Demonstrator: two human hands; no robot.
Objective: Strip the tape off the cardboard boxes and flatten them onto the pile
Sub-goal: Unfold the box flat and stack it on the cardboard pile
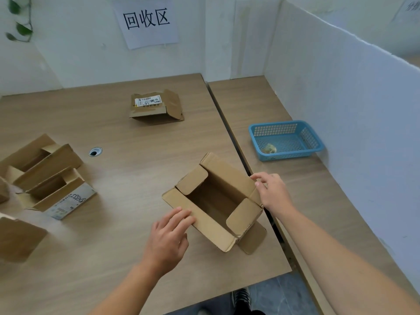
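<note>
Box (213,201): plain brown corrugated card, rectangular, standing open-topped on the left table (102,235), hard by its right edge and toward the near right corner. 4 top flaps stand up: 2 long, 2 short with rounded corners. 1 more flap juts out flat at the near bottom end. Inside is in shadow; floor not made out.

Left hand (168,237): fingers straight and together, laid flat against the outside of the near long flap, gripping nothing. Right hand (272,192): at the box's far right corner, fingers bent, thumb and forefinger tips at the edge of the far long flap. Whether they nip it or only touch, cannot tell.

Flat box (156,108): 1, crushed and creased, white printed label on top, mid-table toward the far edge, well apart from the rest.

Open boxes: 2, far one (41,155) and near one (56,194), touching at the left edge; the near one has a white printed side. 2 card pieces, 1 large (18,237) and 1 sliver (2,189), cut off by the frame; shapes unclear.

Cable hole (95,151): 1, round, metal-rimmed, in the wood-grain top.

Right table (313,183) butts against the left, dark seam between. Basket (275,130): 1, blue plastic mesh, rectangular, against the white partition (352,98). 1 pale crumpled wad (269,148) in its near left corner, material unclear.
</note>
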